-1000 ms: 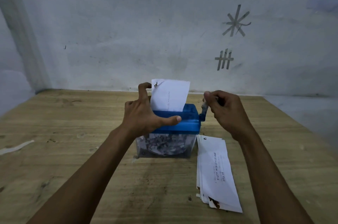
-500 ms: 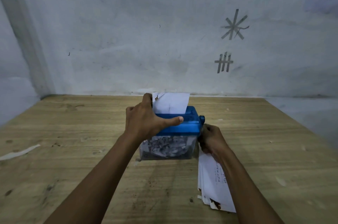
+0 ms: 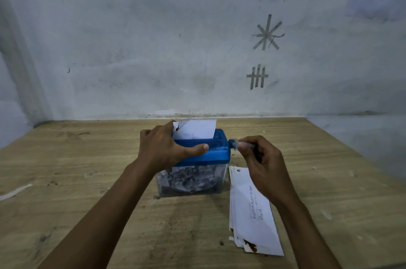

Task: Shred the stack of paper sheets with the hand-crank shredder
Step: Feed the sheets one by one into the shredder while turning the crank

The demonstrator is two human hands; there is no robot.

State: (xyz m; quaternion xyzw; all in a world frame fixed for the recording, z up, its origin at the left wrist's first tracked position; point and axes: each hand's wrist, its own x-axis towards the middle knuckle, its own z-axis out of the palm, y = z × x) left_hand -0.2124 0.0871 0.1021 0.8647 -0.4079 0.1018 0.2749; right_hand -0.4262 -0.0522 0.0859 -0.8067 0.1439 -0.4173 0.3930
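Currently: one shredder (image 3: 216, 154) is seen mid-desk (image 3: 87, 180), with a blue top on a clear bin (image 3: 222, 178). One sheet (image 3: 195, 129) is stood upright in the top slot, partly fed. One stack of sheets (image 3: 250, 213) is laid flat on the desk just right of the bin; whether they touch cannot be told.

Two grips are counted. The left grip (image 3: 162, 147) is wrapped over the blue top from the left, with the thumb laid along the front face and the fingers curled over the far edge beside the sheet. The right grip (image 3: 261, 163) is clenched on the crank handle (image 3: 235, 144), which is pinched at the fingertips at the shredder's right end; the handle is blurred.

The bin is mostly filled with shreds (image 3: 191, 179). The stack's far end is partly covered by the right wrist. A brown stain (image 3: 251, 246) is noted on its near corner. One white strip (image 3: 15, 190) is laid near the desk's left edge, well apart. Two tape marks are stuck on the wall (image 3: 131, 37): one asterisk (image 3: 267, 33), one tally (image 3: 257, 76).
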